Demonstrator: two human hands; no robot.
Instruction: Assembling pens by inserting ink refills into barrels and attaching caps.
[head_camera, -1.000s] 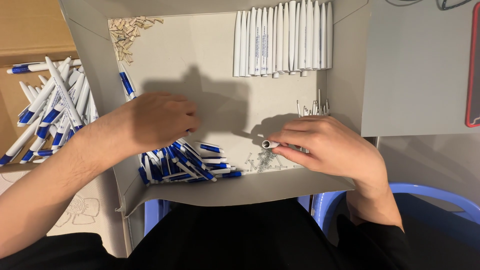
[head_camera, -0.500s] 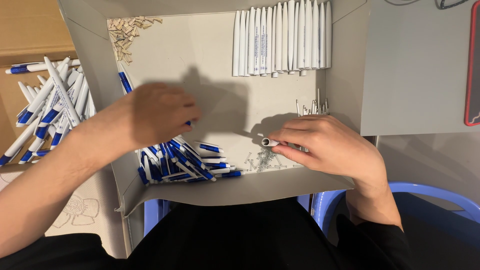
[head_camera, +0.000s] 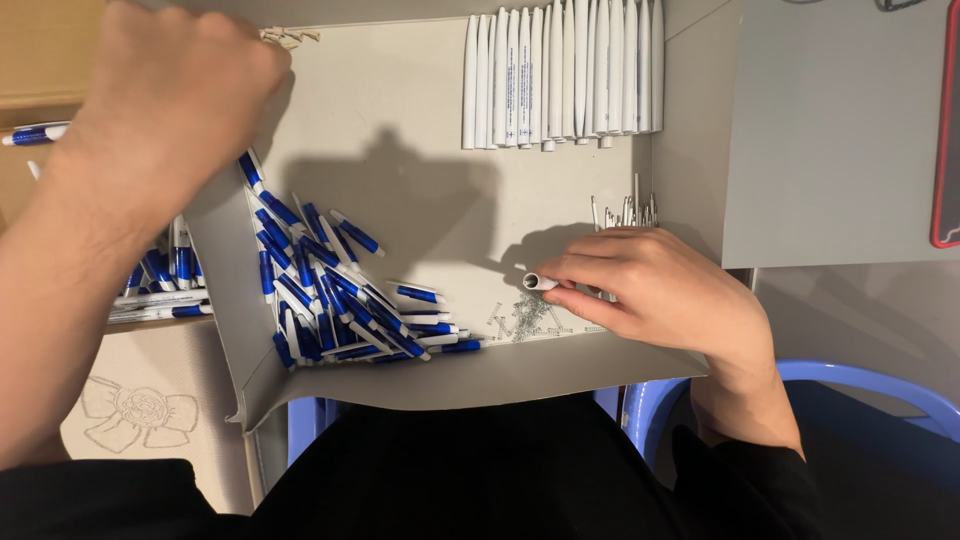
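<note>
Nearest the camera, a dark-clothed lap fills the bottom of the view, with the rim of a blue plastic chair showing at the right. Resting over the lap is a flat grey cardboard tray with folded-up sides, which serves as the surface.

At the tray's near right, the right hand lies low on the cardboard, its grip closed around a white pen barrel; only the barrel's open round end pokes out to the left past the fingertips. Just beside that end, on the tray floor, lies a small scatter of thin metal springs. Behind the hand, a cluster of thin pen refills stands against the tray's right wall.

At the near left of the tray lies a loose heap of blue-and-white pen parts, crossing one another at all angles.

Farther off, a neat row of white pen barrels lies side by side along the far right of the tray.

The left hand is raised at the upper left, above the tray's far corner, its back to the camera and fingers curled; whether its grip holds anything cannot be told. Under its forearm, outside the tray, lies another pile of finished pens
</note>
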